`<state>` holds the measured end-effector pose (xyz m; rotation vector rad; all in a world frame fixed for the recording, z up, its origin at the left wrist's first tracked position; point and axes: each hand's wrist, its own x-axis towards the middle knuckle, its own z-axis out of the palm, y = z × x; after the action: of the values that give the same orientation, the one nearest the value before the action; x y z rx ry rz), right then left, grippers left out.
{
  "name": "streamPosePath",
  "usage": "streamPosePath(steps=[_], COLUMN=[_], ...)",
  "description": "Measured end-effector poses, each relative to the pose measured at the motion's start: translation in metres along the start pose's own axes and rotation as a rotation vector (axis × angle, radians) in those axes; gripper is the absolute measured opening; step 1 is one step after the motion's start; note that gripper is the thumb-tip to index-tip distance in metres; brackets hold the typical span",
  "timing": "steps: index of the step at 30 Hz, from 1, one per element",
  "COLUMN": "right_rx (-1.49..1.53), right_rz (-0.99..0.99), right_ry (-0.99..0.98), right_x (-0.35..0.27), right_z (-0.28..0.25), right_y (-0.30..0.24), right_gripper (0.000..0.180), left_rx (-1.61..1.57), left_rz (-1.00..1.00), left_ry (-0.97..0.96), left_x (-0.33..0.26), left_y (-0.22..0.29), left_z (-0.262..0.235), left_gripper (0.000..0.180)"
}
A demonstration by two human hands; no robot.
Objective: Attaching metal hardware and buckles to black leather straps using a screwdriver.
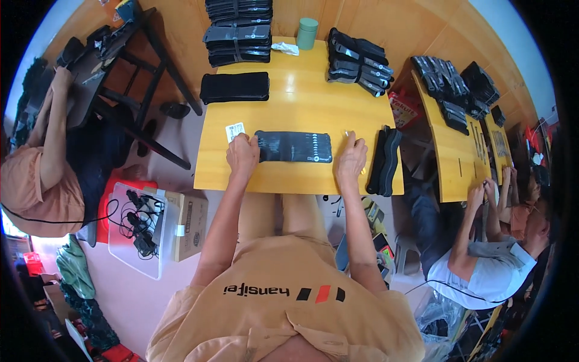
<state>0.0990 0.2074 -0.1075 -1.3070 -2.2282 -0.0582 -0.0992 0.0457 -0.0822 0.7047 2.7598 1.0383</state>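
A flat black packet (295, 146) with pale printing and a glossy surface lies crosswise on the yellow table in front of me. My left hand (242, 157) is closed at its left end, fingers curled against the edge. Just beyond those fingers a small white printed label card (235, 130) shows; whether the hand also holds it is unclear. My right hand (352, 160) is off the packet's right end, thumb and fingers pinched together. Something small and whitish shows at its fingertips, too small to name. To its right lie long folded black pieces (384, 160).
At the table's (289, 114) back stand a tall banded stack of black packets (239, 42), another banded bundle (360, 60) and a green canister (307, 34). A black stack (234, 87) lies at left. A clear bin (140, 226) holds cables. Co-workers sit on both sides.
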Motion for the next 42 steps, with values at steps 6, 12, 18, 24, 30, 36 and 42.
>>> streamPosePath(steps=[6,12,18,24,30,36,42], right_rx=[-0.028,-0.033,0.01,0.031,0.031,-0.031,-0.022], right_rz=[-0.057,-0.031,-0.022,0.009,0.009,0.015,0.021], right_ry=[0.017,0.023,0.021,-0.02,-0.042,-0.078,-0.097], right_x=[-0.002,-0.001,0.001,0.003,0.002,0.004,0.005], right_z=[0.006,0.0,-0.001,-0.002,-0.002,0.0,-0.001], right_y=[-0.001,-0.003,-0.005,-0.003,-0.006,-0.005,-0.007], right_gripper=[0.035,0.029,0.025,0.025,0.03,0.034,0.036], left_rx=[0.111,0.254,0.169,-0.001,-0.049,-0.093,-0.07], left_rz=[-0.121,0.024,0.112,0.255,0.296,0.267,0.236], left_ry=[0.002,0.033,0.156,0.141,0.145,0.097,0.077], left_x=[0.012,0.006,0.002,0.0,-0.001,0.002,0.002], left_y=[0.003,0.017,0.011,0.01,0.006,0.009,0.009], left_z=[0.017,0.026,0.033,0.033,0.029,0.029,0.03], left_gripper=[0.038,0.037,0.029,0.027,0.029,0.03,0.025])
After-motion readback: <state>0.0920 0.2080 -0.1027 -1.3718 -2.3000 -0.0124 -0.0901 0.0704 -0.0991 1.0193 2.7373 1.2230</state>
